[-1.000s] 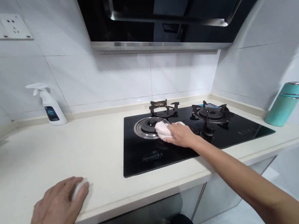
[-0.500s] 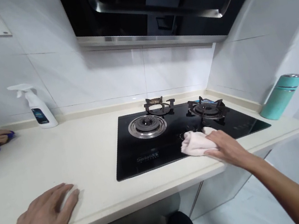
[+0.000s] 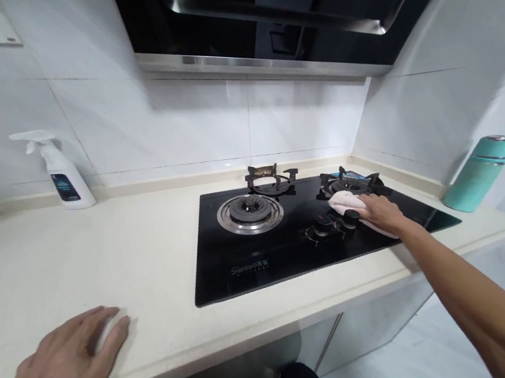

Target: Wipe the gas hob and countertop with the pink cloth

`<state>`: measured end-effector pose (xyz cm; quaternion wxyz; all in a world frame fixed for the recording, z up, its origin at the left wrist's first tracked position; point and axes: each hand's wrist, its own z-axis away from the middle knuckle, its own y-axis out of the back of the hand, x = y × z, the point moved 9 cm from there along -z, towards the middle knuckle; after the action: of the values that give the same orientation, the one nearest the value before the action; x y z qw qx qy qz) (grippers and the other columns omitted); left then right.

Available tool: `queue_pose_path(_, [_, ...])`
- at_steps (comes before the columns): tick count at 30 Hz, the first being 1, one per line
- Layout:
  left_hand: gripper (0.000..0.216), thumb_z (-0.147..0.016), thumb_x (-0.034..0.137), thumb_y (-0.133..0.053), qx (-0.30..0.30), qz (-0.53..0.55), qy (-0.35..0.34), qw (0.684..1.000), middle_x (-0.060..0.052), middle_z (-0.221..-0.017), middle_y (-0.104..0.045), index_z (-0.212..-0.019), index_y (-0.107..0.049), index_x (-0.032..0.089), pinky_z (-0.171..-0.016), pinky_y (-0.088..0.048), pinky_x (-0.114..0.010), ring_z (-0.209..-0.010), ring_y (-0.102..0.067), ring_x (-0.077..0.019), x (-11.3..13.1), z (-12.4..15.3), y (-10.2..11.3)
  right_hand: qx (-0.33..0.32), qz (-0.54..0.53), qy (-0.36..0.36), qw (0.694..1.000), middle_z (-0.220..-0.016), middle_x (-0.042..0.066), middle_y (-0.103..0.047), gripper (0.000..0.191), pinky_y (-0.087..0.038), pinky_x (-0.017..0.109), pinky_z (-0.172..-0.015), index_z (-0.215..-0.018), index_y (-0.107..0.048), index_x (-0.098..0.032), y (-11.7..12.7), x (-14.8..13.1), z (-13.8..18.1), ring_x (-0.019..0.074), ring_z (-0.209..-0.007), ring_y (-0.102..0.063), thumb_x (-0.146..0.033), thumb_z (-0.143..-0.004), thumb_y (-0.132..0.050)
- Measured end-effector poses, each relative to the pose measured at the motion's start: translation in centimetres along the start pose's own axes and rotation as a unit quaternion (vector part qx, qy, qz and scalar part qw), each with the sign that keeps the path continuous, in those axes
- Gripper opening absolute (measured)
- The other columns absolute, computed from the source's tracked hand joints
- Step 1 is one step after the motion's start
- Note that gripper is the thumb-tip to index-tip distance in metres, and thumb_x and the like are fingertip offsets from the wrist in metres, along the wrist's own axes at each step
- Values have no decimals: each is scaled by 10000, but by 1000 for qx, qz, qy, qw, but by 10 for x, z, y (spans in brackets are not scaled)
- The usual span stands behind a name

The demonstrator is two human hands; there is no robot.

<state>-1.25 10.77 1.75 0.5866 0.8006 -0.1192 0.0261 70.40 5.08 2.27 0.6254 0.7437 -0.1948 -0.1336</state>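
My right hand grips a pale pink cloth and presses it on the black glass gas stove. The cloth lies just behind the two control knobs, against the front of the right burner. Part of it is hidden under my fingers. On the left, my left hand rests on the cream countertop near its front edge, fingers stretched out, holding nothing. The left burner shows its bare metal ring, and its pan support stands behind it.
A white spray bottle stands by the tiled wall at the back left. At the right end of the counter is a turquoise flask. A black range hood hangs low over the stove.
My right hand and the cloth have moved back and right from the knobs, which now show. The other person's hand with the blue cloth at the left has left the view.
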Motion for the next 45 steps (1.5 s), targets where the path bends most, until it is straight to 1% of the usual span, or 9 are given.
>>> queue_pose_path(4, [643, -942, 678, -329, -18, -8, 9, 1000, -69, -1375, -698, -1212, -735, 259, -1077, -451, -505, -1294, -585, -340, -1, 0, -1, -11, -11, 37, 999, -1423, 192, -579, 586, -455, 474, -1002, -1492, -511, -238, -2, -29, -22, 378, -1288, -539, -594, -1041, -395])
queue_pose_path(10, [595, -977, 621, -348, -20, -18, 9, 1000, -59, -1418, -670, -1242, -724, 243, -1108, -432, -492, -1331, -561, -324, -1, 0, -1, 9, -13, 30, 999, -1321, 207, -626, 493, -467, 423, -945, -1420, -559, -193, -2, -22, -8, 348, -1218, -591, -492, -1056, -417])
queue_pose_path(19, [541, -979, 584, -393, 6, -15, 2, 1000, -56, -1374, -701, -1217, -739, 242, -1080, -461, -497, -1300, -601, -325, 1, 0, -1, 58, 33, -38, 997, -1035, 144, -689, 434, -428, 353, -784, -1076, -611, -180, 9, 3, 80, 302, -1019, -673, -574, -1052, -430])
queue_pose_path(24, [549, -973, 585, -384, 17, -10, -5, 1000, -63, -1361, -707, -1196, -746, 238, -1066, -467, -508, -1289, -603, -333, 6, 1, 0, 68, -30, -7, 997, -1042, 96, -695, 373, -414, 343, -771, -1047, -592, -222, 12, -19, 133, 271, -1013, -665, -557, -1044, -428])
queue_pose_path(27, [540, -981, 555, -385, 29, 4, -16, 999, -87, -1365, -703, -1192, -747, 214, -1077, -458, -511, -1281, -605, -335, 13, 6, 3, 67, -72, 51, 994, -1100, 96, -703, 337, -421, 342, -812, -1088, -598, -223, 17, -64, 152, 273, -1049, -658, -523, -1023, -459])
queue_pose_path(31, [516, -990, 512, -381, 61, 26, -32, 997, -110, -1342, -711, -1183, -745, 201, -1071, -453, -513, -1285, -603, -342, 19, 15, 6, 52, -97, 155, 982, -1099, 99, -710, 352, -408, 345, -832, -1136, -602, -213, 32, -156, 168, 277, -1038, -652, -517, -1014, -474])
queue_pose_path(35, [505, -987, 487, -384, 87, 30, -37, 995, -117, -1320, -717, -1194, -744, 201, -1046, -459, -508, -1262, -616, -348, 21, 20, 7, -4, -97, 231, 968, -1040, 97, -714, 352, -372, 337, -778, -1054, -594, -203, 53, -245, 175, 267, -975, -658, -519, -1034, -439])
queue_pose_path(39, [474, -992, 471, -414, 115, 41, -49, 991, -122, -1291, -728, -1178, -753, 197, -1031, -466, -500, -1239, -629, -346, 23, 26, 9, -56, -98, 273, 955, -1075, 103, -726, 383, -369, 332, -756, -1082, -597, -196, 68, -313, 165, 271, -964, -678, -541, -1037, -437])
queue_pose_path(45, [402, -1006, 424, -457, 160, 45, -68, 984, -115, -1242, -748, -1175, -748, 205, -1003, -484, -482, -1207, -652, -333, 28, 35, 16, 14, -76, 314, 946, -1204, 141, -710, 393, -414, 352, -876, -1206, -599, -162, 69, -409, 126, 285, -1117, -652, -490, -1057, -443])
